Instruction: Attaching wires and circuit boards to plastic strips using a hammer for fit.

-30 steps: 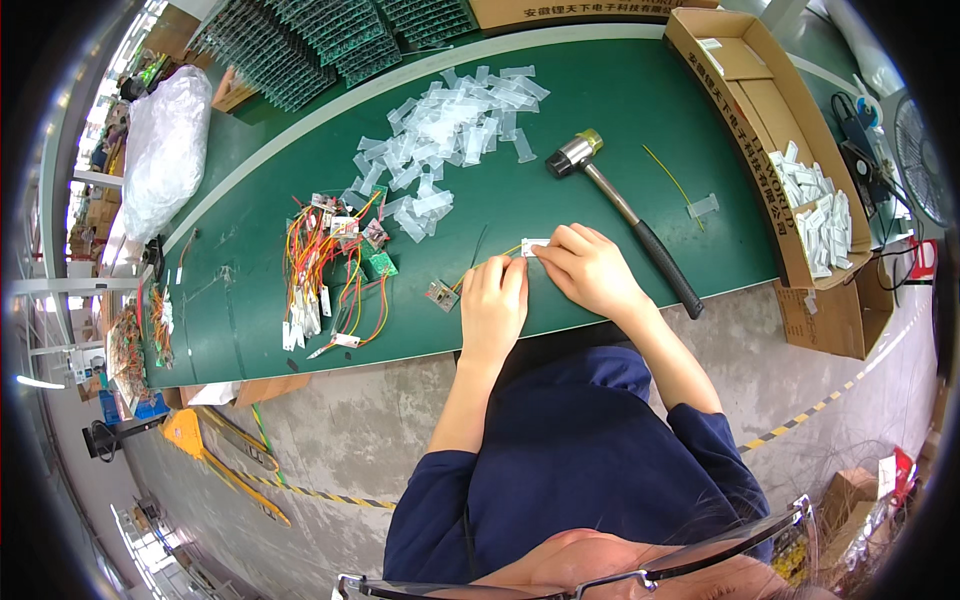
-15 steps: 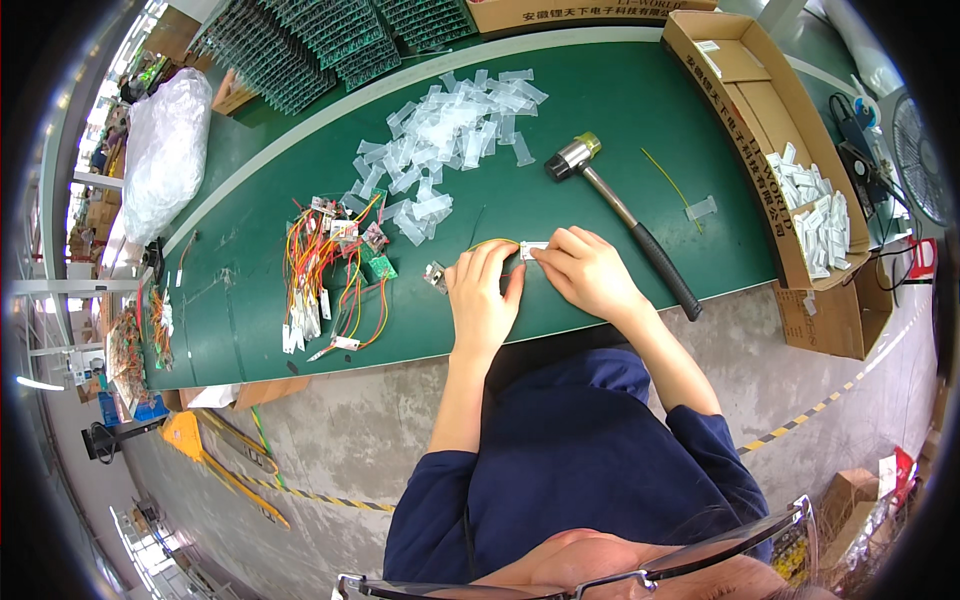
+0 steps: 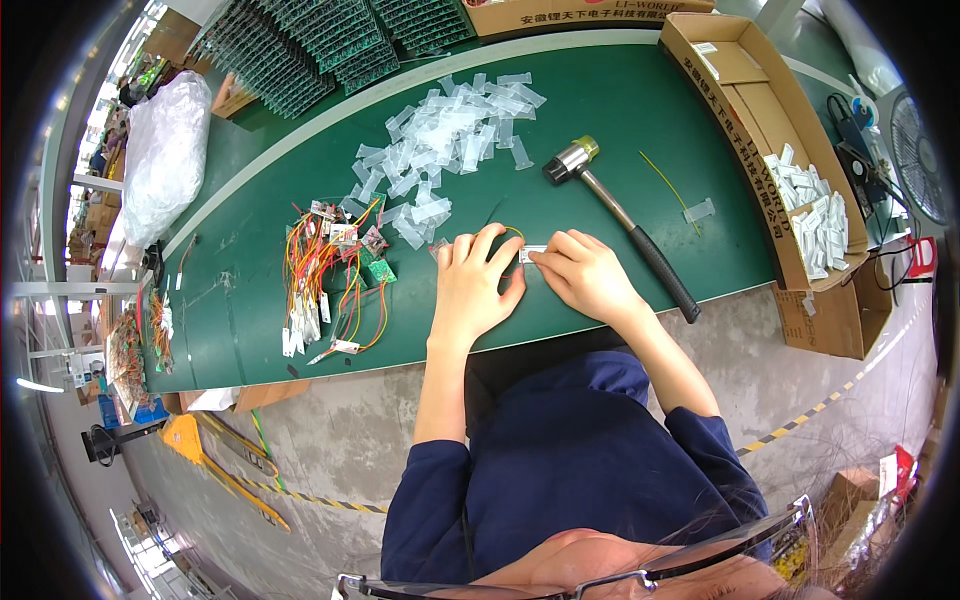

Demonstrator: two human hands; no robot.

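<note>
Mallet (image 3: 620,215) lying on table (image 3: 620,90), bag pile (image 3: 445,145) sitting left of mallet, wire bundle (image 3: 330,275) lying further left, cardboard box (image 3: 780,130) sitting right of mallet, both hands resting just in front of mallet

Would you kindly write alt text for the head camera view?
A person's left hand and right hand pinch a small white part on a green table. Nearby lie a mallet, clear plastic bags and coloured wire bundles.

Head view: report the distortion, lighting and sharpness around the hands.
Head view: fisheye bends the green table's edge and blackens the corners; light is even, shadows soft; the left hand and right hand look sharp, but the small white piece between them is too small to identify.
</note>
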